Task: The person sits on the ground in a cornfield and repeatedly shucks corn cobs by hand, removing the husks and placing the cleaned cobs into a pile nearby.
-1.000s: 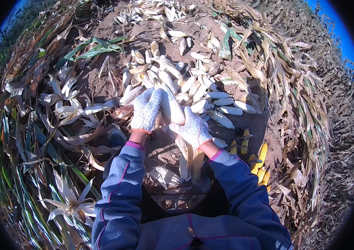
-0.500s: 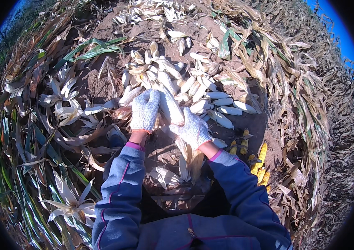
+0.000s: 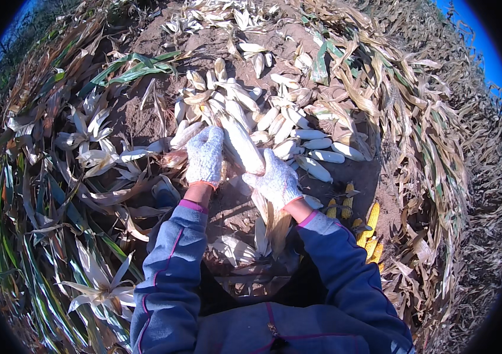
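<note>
Husking seems in hand: the right hand closes its fingers round the near end of a pale corn ear; the left hand curls beside its far-left side, hold unclear. Stripping the hanging husk calls for a steady grip.

Brown ground, bare in patches, partly shaded. Pale corn ears lie in a loose heap near the middle, some touching. Yellow cobs lie lower right. Opened husks scatter left; green leaves rest upper left. Dry leaves lie thick along the right.
</note>
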### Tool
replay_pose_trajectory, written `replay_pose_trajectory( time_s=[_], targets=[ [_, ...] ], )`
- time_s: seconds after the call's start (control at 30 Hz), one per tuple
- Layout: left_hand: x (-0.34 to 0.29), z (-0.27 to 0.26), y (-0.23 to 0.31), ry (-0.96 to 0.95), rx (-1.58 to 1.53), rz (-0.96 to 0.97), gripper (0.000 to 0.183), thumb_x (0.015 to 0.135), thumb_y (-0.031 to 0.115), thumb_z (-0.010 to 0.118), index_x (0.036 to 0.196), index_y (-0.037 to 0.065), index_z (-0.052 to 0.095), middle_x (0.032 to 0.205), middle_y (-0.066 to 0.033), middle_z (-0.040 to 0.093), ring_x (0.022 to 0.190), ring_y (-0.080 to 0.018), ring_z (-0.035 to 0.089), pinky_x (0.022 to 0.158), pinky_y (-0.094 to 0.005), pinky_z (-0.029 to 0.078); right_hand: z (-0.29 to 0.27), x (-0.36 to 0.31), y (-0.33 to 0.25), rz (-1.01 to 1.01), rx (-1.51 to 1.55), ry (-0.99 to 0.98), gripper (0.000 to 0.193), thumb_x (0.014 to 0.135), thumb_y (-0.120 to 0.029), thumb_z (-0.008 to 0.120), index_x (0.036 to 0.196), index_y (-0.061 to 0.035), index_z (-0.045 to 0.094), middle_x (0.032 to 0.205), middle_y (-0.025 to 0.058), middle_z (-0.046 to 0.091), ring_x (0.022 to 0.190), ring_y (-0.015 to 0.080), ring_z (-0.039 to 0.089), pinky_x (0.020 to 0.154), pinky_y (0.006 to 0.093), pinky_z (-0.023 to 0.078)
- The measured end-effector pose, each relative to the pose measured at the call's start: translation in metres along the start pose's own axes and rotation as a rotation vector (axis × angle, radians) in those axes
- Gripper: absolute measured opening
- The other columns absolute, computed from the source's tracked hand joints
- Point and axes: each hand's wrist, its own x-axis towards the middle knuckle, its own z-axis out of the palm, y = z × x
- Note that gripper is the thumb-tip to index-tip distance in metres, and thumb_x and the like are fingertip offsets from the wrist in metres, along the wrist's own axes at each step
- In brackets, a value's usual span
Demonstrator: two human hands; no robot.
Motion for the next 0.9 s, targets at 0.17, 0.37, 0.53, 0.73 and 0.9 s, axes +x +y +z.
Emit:
replay_pose_trajectory(
  time_s=[0.17,0.37,0.53,0.73,0.9],
  targets=[
    [0.009,-0.001,-0.032,-0.021,-0.164,0.085,0.014,0.093,0.013,0.053,0.090,0.003,0.062,0.079,0.0016,0.058,0.069,-0.0065,0.052,0.064,-0.0228,0.044,0.002,0.001,0.000,0.046,-0.012,-0.021,0.068,0.073,-0.043,0.075,0.121,-0.0021,0.050,0.115,0.0220,0.061,0.109,0.0376,0.059,0.090,0.0447,0.047],
    [0.003,0.015,-0.049,-0.119,-0.409,-0.015,0.016,0.092,0.008,0.054,0.102,0.001,0.065,0.098,-0.0053,0.065,0.090,-0.0121,0.061,0.078,-0.0249,0.049,0.020,0.009,0.013,-0.239,0.373,-0.069,0.066,0.076,-0.035,0.075,0.129,-0.0041,0.051,0.115,0.0171,0.065,0.104,0.0328,0.063,0.088,0.0400,0.049],
    [-0.008,0.014,-0.021,-0.138,-0.656,-0.155,0.027,0.096,0.014,0.047,0.107,0.000,0.067,0.106,-0.0054,0.068,0.095,-0.0159,0.061,0.083,-0.0275,0.047,0.024,0.006,0.011,-0.242,0.486,0.110,0.048,0.086,-0.031,0.070,0.122,-0.0021,0.058,0.110,0.0115,0.067,0.101,0.0233,0.064,0.089,0.0345,0.047],
    [-0.013,0.014,-0.027,-0.132,-0.802,-0.446,0.020,0.098,0.017,0.051,0.111,0.008,0.062,0.104,-0.0026,0.065,0.098,-0.0137,0.061,0.085,-0.0275,0.049,0.017,0.007,0.005,-0.060,1.019,0.040,0.034,0.092,-0.018,0.065,0.122,-0.0026,0.058,0.108,0.0011,0.062,0.097,0.0103,0.057,0.083,0.0263,0.047],
    [-0.010,0.023,-0.018,-0.069,-1.000,-0.581,0.021,0.099,0.019,0.050,0.112,0.007,0.062,0.108,-0.0035,0.066,0.101,-0.0148,0.062,0.089,-0.0285,0.049,0.022,0.012,0.011,0.030,1.371,0.145,0.026,0.093,-0.019,0.065,0.112,-0.0024,0.063,0.096,0.0000,0.064,0.085,0.0076,0.059,0.071,0.0233,0.047]
  ],
)
